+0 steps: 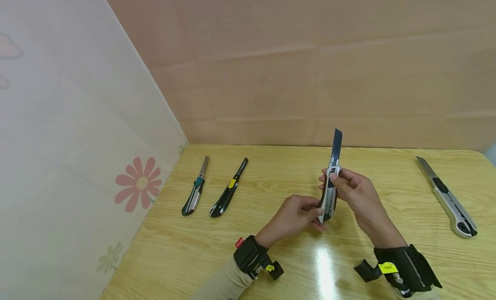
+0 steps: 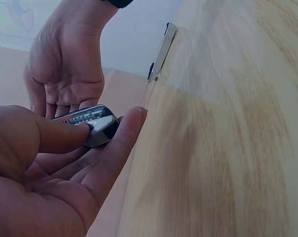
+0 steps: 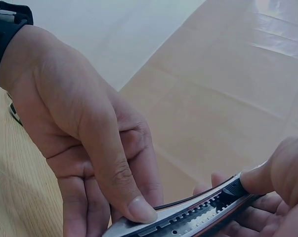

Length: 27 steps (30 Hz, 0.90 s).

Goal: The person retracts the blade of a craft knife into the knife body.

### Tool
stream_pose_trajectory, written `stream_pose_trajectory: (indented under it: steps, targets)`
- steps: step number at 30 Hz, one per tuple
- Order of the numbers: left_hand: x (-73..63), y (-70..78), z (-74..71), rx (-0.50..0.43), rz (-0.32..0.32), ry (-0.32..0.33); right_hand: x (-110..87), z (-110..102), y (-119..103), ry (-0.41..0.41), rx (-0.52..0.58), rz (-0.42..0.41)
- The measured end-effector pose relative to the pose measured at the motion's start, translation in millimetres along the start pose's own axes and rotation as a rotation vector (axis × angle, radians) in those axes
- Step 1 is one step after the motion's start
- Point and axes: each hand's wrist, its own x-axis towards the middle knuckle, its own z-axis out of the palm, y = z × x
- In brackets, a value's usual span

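Both hands hold one silver and black utility knife [image 1: 329,196] above the table, its blade extended and pointing up and away. My right hand [image 1: 358,196] grips the upper handle, with the thumb on the black slider, which shows closely in the right wrist view [image 3: 234,188]. Lower down, my left hand [image 1: 296,216] pinches the butt end of the handle between thumb and fingers. In the left wrist view the knife's butt [image 2: 102,131] lies between the left thumb and fingers [image 2: 124,143], with the right hand [image 2: 69,59] behind it.
On the table's left side lie a utility knife with a teal slider [image 1: 194,188] and a black one with a yellow slider [image 1: 229,188]. A larger silver utility knife [image 1: 447,199] lies at the right. The wooden table [image 1: 174,257] meets a flower-patterned wall covering [image 1: 77,140].
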Motion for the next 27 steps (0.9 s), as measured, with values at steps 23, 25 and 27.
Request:
stream_pose_trajectory:
  steps: [23,25,27]
  targets:
    - [0.7,-1.8,-2.0,0.002,-0.006,-0.004,-0.7,-1.0,2.2,-0.047,-0.008,-0.049]
    - [0.2,-1.1,-1.9,0.004,-0.012,0.002,-1.1,-0.9,1.6,-0.053,-0.017,-0.051]
    - [0.0,-0.4,-2.0,0.007,-0.014,0.005,-1.5,-0.9,1.0,-0.058,-0.03,-0.052]
